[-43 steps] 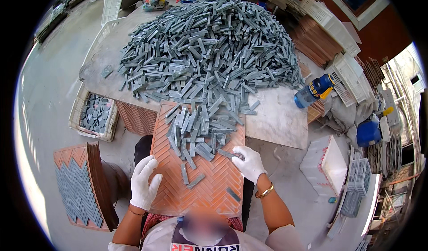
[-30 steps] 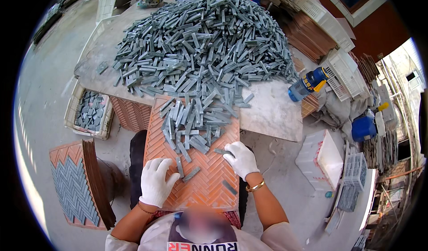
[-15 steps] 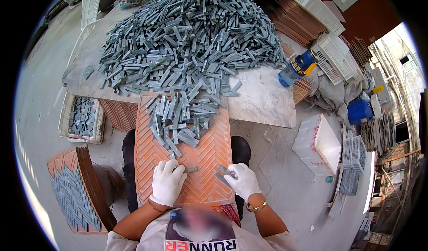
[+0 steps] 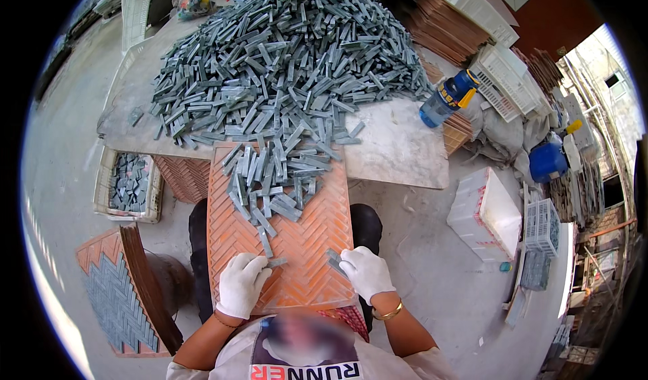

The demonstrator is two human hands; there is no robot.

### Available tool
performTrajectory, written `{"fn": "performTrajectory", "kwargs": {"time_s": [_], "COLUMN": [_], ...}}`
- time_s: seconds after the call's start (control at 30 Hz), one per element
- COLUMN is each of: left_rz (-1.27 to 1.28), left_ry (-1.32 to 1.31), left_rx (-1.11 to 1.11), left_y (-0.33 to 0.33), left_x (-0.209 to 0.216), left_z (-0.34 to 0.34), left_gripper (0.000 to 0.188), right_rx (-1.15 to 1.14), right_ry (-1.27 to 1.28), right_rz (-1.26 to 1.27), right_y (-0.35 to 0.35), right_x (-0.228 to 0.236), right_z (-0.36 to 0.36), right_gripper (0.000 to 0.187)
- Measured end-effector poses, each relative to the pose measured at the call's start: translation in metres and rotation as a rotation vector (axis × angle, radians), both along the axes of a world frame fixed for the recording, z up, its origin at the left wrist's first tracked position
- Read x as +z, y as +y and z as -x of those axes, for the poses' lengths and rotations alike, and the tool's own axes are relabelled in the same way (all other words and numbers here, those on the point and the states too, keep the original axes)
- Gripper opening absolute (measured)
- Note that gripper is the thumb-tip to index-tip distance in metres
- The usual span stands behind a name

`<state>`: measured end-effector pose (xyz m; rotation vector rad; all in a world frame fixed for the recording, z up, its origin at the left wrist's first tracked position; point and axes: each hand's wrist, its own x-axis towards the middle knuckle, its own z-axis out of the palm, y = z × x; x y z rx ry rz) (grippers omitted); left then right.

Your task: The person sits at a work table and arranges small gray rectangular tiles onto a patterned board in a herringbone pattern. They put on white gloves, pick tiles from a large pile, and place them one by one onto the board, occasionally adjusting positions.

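An orange herringbone-grooved tray lies before me, its far part under a loose heap of grey stone strips. My left hand, in a white glove, is over the tray's near left side, fingers closed at one end of a grey stone strip. Just beyond those fingers, a loose strip points toward me. At the right edge, my gloved right hand pinches grey stone strips between thumb and fingers; how many is partly hidden.
A large pile of strips covers the pale table ahead. A blue bottle stands on its right side. At left are a white crate of stone pieces and a filled herringbone tray. A white foam box sits right.
My left hand has shifted slightly left and nearer me, showing more of the loose strip beyond it. The strips in my right hand have turned and now lie closer together.
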<state>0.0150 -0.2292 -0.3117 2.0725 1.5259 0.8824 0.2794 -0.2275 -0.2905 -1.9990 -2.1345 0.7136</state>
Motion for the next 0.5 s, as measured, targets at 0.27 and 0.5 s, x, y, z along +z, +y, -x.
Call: {"fn": "performTrajectory", "kwargs": {"time_s": [0.27, 0.5], "left_rz": [0.079, 0.058], "left_ry": [-0.102, -0.142], "left_rx": [-0.18, -0.184], "left_y": [0.004, -0.003], "left_x": [0.0, 0.002], "left_z": [-0.018, -0.002], "left_gripper": [0.024, 0.024], "right_rx": [0.314, 0.349], "right_ry": [0.293, 0.267], "right_rz": [-0.265, -0.144], "right_y": [0.01, 0.001], "right_x": [0.015, -0.007], "right_z": [0.031, 0.048], "right_gripper": [0.028, 0.017]}}
